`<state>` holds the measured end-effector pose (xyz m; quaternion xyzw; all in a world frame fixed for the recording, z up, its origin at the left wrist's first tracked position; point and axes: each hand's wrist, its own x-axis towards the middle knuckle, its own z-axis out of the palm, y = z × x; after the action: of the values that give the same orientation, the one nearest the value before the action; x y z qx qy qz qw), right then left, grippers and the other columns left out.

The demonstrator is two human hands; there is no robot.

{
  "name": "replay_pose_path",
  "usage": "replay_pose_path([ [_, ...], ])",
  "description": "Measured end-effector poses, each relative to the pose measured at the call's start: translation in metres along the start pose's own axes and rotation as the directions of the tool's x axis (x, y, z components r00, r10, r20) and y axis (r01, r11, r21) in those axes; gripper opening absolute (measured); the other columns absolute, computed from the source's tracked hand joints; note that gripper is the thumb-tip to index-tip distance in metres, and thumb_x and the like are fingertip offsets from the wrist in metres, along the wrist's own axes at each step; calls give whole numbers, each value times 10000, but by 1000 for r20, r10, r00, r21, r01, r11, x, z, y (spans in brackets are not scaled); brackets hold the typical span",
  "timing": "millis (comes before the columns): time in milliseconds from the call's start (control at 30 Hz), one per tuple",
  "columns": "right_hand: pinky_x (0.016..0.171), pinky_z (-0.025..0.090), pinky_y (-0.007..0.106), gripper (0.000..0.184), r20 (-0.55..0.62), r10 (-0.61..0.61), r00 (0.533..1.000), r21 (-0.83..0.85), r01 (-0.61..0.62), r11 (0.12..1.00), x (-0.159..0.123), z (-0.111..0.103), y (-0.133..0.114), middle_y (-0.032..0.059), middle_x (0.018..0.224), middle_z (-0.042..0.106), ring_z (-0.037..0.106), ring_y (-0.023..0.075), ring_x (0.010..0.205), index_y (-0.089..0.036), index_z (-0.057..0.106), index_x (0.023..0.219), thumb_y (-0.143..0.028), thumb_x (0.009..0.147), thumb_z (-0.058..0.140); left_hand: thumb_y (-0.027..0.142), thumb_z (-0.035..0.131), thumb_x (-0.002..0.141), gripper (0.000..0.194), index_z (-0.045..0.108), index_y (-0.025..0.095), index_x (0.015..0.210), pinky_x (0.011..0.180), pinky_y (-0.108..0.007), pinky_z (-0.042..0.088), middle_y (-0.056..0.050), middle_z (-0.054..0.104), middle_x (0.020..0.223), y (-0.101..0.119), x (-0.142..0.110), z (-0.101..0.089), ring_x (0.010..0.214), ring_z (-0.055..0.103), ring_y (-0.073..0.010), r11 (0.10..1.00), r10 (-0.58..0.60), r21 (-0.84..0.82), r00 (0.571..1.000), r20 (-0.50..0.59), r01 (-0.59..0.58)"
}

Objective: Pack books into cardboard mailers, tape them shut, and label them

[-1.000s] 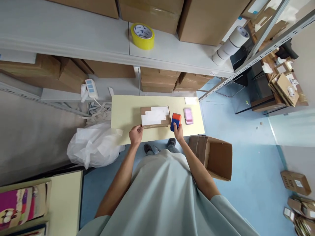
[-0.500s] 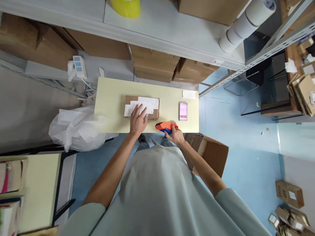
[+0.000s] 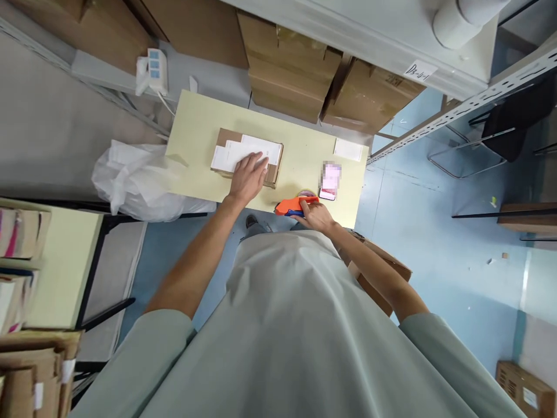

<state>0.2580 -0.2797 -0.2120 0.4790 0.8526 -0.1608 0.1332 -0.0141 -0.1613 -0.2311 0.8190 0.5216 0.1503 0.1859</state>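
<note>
A small cardboard box lies on the pale yellow table, with white paper slips spread over its top. My left hand rests on the slips and the box's near side, its fingers apart. Close to the table's front edge, my right hand is wrapped round an orange and blue tape dispenser. A roll of tape shows at the dispenser's back, partly covered by the hand. Just beyond it lies a phone with a pinkish screen, partly blurred.
A white paper lies at the table's far right corner. Large cardboard boxes fill the shelf behind. White plastic bags hang at the left, beside a power strip. An open carton stands on the floor under my right arm.
The view has tilted and shifted, so the table appears higher and rotated. My left hand stays on the box; the tape dispenser has turned slightly in my right hand.
</note>
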Motion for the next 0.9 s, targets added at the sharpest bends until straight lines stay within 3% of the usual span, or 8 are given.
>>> replay_pose_path([
  [133, 990, 510, 448, 714, 15, -45, 999, -94, 47, 994, 12, -5, 5, 305, 1220, 753, 732, 378, 1136, 0, 404, 1452, -624, 1155, 225, 461, 374, 1114, 572, 537, 206, 1600, 1237, -615, 356, -201, 551, 1604, 0, 11, -2, 1512, 465, -410, 997, 6, 73, 1000, -3, -6],
  [300, 894, 507, 438, 754, 4, -23, 1000, -165, 23, 986, 23, -11, 0, 333, 1187, 749, 738, 399, 1078, 34, 373, 1462, -620, 1154, 159, 505, 411, 1098, 596, 545, 178, 1579, 1204, -621, 375, -234, 572, 1529, -3, 32, -4, 1465, 478, -451, 992, 36, 121, 999, -2, -35],
  [467, 880, 498, 433, 732, -29, 36, 999, -191, -40, 981, 33, -3, -8, 327, 1131, 764, 742, 396, 1053, 32, 393, 1436, -585, 1159, 112, 502, 392, 1101, 640, 480, 162, 1636, 1224, -589, 380, -230, 559, 1545, -12, 55, -5, 1484, 466, -430, 995, 45, 94, 999, -27, -43],
  [600, 888, 498, 434, 683, -45, 96, 994, -186, -103, 977, 40, 1, -13, 319, 1161, 764, 743, 393, 1064, 15, 392, 1448, -564, 1167, 163, 482, 408, 1093, 611, 522, 195, 1621, 1292, -611, 305, -179, 503, 1645, -22, 68, 1, 1562, 399, -405, 988, 151, 29, 988, -38, -150],
  [733, 880, 500, 433, 679, -49, 162, 986, -168, -168, 971, 45, -1, -18, 330, 1166, 760, 739, 409, 1083, 10, 398, 1451, -566, 1164, 183, 455, 404, 1089, 584, 558, 220, 1601, 1336, -620, 249, -125, 504, 1676, -32, 73, 13, 1616, 355, -363, 966, 251, -54, 967, -41, -253],
  [900, 865, 499, 422, 678, -33, 223, 974, -157, -225, 962, 47, -5, -27, 337, 1189, 754, 744, 407, 1062, 31, 365, 1502, -540, 1167, 220, 430, 423, 1082, 569, 575, 228, 1591, 1349, -615, 240, -115, 521, 1673, -36, 73, 21, 1624, 358, -347, 964, 245, -92, 967, -70, -251],
])
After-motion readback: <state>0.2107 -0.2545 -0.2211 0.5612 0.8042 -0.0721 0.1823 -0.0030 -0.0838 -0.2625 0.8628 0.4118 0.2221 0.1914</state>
